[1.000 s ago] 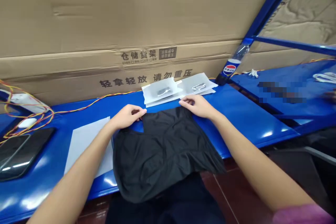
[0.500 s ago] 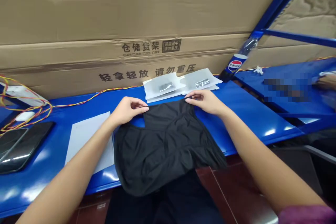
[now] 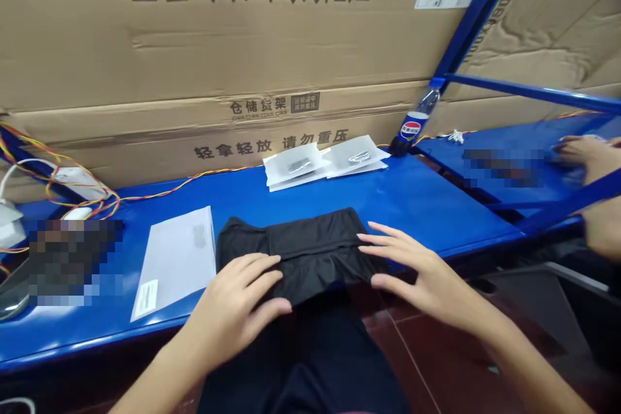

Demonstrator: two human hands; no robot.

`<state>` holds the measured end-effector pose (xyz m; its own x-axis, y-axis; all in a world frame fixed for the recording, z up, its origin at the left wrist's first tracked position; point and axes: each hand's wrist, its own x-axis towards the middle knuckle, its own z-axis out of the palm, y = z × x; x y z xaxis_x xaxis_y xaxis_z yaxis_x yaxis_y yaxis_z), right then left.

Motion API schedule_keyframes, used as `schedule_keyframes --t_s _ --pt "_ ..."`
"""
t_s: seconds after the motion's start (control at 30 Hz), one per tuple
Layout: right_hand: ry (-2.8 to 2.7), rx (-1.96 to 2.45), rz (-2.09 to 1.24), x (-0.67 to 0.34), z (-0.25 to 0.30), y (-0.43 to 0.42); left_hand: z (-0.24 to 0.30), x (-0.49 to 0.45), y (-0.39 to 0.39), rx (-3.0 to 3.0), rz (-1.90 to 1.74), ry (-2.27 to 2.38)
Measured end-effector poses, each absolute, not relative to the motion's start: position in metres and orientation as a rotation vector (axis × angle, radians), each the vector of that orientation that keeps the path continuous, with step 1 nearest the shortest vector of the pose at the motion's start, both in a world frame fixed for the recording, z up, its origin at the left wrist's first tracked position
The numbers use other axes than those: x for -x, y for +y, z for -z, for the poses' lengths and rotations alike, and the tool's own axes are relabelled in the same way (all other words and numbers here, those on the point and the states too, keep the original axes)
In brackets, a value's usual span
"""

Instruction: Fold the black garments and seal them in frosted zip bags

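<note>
A black garment (image 3: 310, 252) lies folded at the front edge of the blue table (image 3: 417, 200). My left hand (image 3: 237, 304) rests flat on the garment's near left part, fingers stretched out. My right hand (image 3: 412, 265) lies on its right end with the fingers spread. Neither hand grips anything.
A white plastic bag (image 3: 174, 259) lies left of the garment. Several clear packets (image 3: 325, 162) sit at the back by the cardboard boxes (image 3: 242, 65). A cola bottle (image 3: 412, 126) leans at the back right. Coloured wires (image 3: 72, 194) run at the left. Another person's hands (image 3: 596, 194) work at the right.
Both hands have come from the garment's far edge back to the near side. The garment has been folded over toward me and is now shorter. The other person's hands have entered at right.
</note>
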<state>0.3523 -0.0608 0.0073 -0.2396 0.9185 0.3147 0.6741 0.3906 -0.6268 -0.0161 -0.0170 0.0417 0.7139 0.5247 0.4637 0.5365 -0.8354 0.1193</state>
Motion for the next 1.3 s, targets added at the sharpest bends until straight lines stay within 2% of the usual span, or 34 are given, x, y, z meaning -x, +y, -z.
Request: schedule_keyframes --t_s 0.13,0.23,0.43,0.53,0.6,0.7,0.9,1.1,1.3 --pt "-2.036 1.267 -0.341 -0.351 0.014 -0.090 -0.032 0.034 -0.049 2.744 0.806 -0.689" --pt "-1.914 1.229 -0.307 -0.354 0.017 -0.089 -0.032 0.047 -0.054 2.709 0.944 -0.724" --pt "-1.506 1.349 -0.446 -0.352 -0.013 -0.036 -0.055 0.050 -0.014 2.725 1.262 -1.412" --pt "-1.510 1.409 -0.492 -0.349 -0.022 0.008 -0.065 0.045 0.025 2.692 1.188 -1.756" --pt "-1.609 1.510 -0.522 -0.346 -0.021 0.033 -0.064 0.044 0.049 2.775 0.982 -1.805" --pt "-1.676 1.603 -0.526 -0.341 -0.013 0.049 -0.058 0.045 0.067 2.807 0.838 -1.753" --pt "-1.700 1.600 -0.480 -0.340 -0.003 0.042 -0.049 0.050 0.047 2.770 0.962 -1.464" --pt "-1.622 1.600 -0.803 -0.365 -0.021 0.051 -0.027 0.051 0.028 2.912 0.916 -1.131" --pt "-1.767 1.696 -0.745 -0.374 -0.035 0.064 -0.018 0.047 0.016 2.890 1.025 -1.047"
